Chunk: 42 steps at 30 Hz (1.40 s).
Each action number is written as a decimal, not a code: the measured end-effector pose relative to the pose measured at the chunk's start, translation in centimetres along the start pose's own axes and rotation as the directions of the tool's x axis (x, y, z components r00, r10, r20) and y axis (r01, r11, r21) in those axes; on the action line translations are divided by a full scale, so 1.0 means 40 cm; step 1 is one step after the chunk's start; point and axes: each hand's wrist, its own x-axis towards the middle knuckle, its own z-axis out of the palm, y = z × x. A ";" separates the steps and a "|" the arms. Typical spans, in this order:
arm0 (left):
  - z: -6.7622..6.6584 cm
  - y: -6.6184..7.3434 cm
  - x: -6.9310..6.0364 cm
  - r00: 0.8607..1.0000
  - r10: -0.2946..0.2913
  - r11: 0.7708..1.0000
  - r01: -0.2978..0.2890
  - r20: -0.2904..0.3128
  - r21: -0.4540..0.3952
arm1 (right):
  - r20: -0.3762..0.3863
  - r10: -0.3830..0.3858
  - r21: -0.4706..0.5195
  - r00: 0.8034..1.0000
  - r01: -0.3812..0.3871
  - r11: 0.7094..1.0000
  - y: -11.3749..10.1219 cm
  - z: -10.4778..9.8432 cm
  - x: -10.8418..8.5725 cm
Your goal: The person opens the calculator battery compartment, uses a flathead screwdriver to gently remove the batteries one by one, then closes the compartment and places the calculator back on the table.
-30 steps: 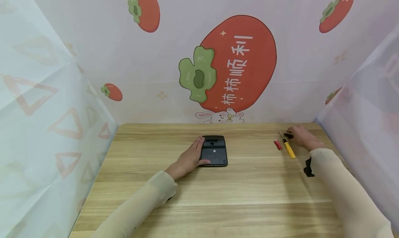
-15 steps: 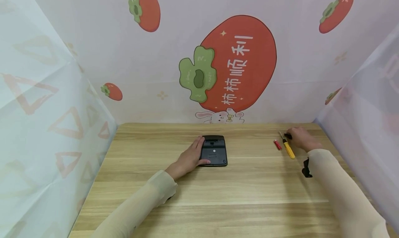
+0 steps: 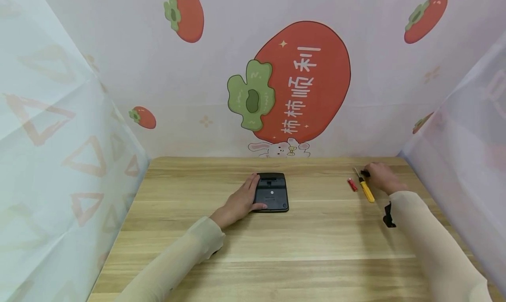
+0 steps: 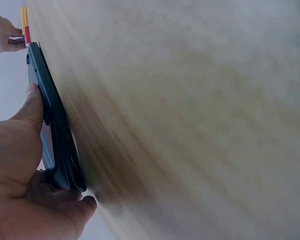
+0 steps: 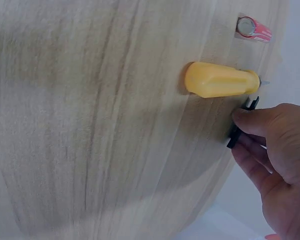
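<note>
A black calculator (image 3: 274, 192) lies face down near the middle of the table, with an open battery slot near its top edge. My left hand (image 3: 239, 200) grips its left side; in the left wrist view the thumb (image 4: 33, 102) and fingers hold opposite edges. At the right, my right hand (image 3: 382, 177) pinches a small black plastic cover (image 5: 234, 134) between thumb and fingers, close to the tabletop. Just left of that hand lies a screwdriver (image 3: 367, 191) with a yellow handle. Beside the screwdriver is a small red battery (image 3: 352, 184).
The wood-grain table (image 3: 296, 240) meets a printed back wall (image 3: 205, 82) just behind the things. Sheeted side walls stand close at left and right, the right one (image 3: 466, 152) near my right forearm.
My right hand has barely moved and still pinches the black cover. The left hand keeps its grip on the calculator, which stays in place.
</note>
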 end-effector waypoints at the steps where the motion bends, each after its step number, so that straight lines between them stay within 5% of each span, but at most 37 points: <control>1: 0.000 0.000 0.000 1.000 0.000 1.000 0.000 0.001 0.001 | -0.003 0.001 -0.005 1.000 -0.001 1.000 0.000 0.001 -0.001; 25: -0.002 0.003 0.000 1.000 -0.011 1.000 0.011 0.005 0.002 | -0.026 0.014 -0.028 1.000 -0.015 0.999 -0.004 0.006 -0.004; 42: -0.003 0.005 -0.003 1.000 0.004 1.000 -0.004 -0.001 0.020 | 0.015 0.044 0.041 0.999 -0.045 0.998 0.011 0.005 0.003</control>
